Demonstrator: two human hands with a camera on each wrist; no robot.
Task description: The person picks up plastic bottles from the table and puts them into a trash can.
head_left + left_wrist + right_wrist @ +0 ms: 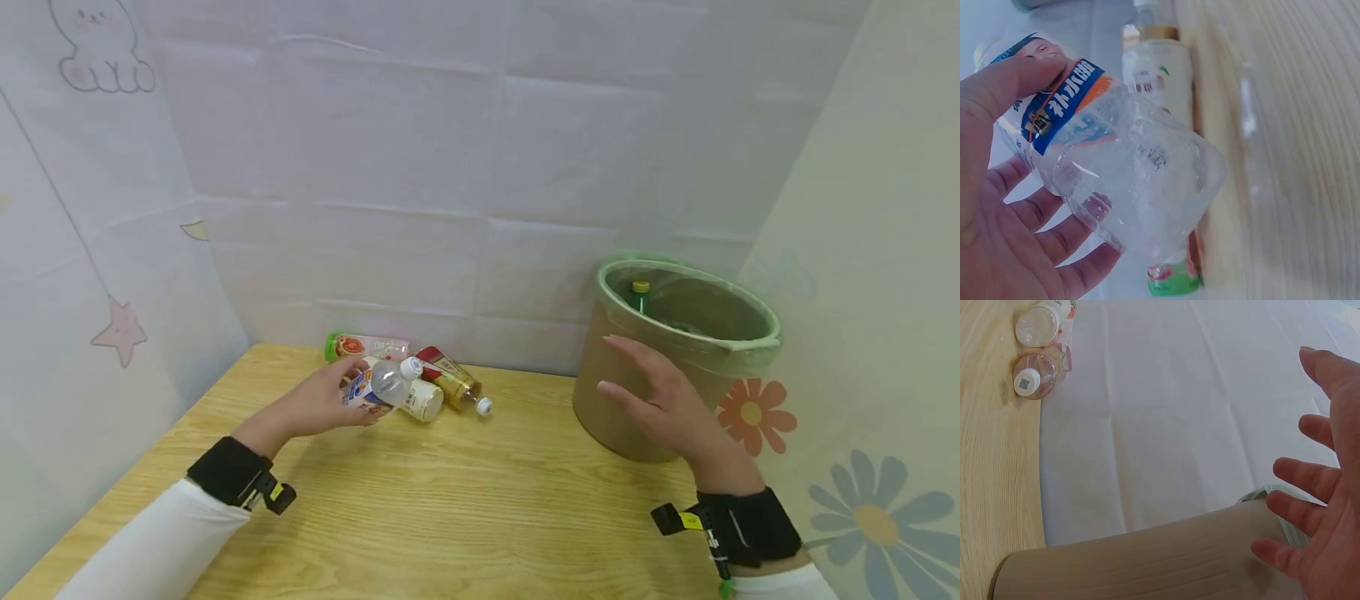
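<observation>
My left hand (pixel 326 402) grips a clear, empty plastic bottle (pixel 381 385) with a blue and orange label and a white cap, held just above the table's far side. In the left wrist view the thumb and fingers of this hand (pixel 1004 212) wrap around the bottle (pixel 1135 175), whose base faces the camera. My right hand (pixel 656 398) is open with fingers spread, held against the near side of a brown bin (pixel 600 392). The right wrist view shows the right hand's fingers (pixel 1310 512) close to the bin wall (pixel 1147 562); I cannot tell if they touch it.
The bin has a green liner (pixel 757 333) and holds a green bottle with a yellow cap (pixel 640 288). Three more bottles lie by the back wall: a green-capped one (pixel 363 346), a white one (pixel 424 400) and a tea bottle (pixel 454 382). The wooden table (pixel 480 517) is hemmed by fabric walls.
</observation>
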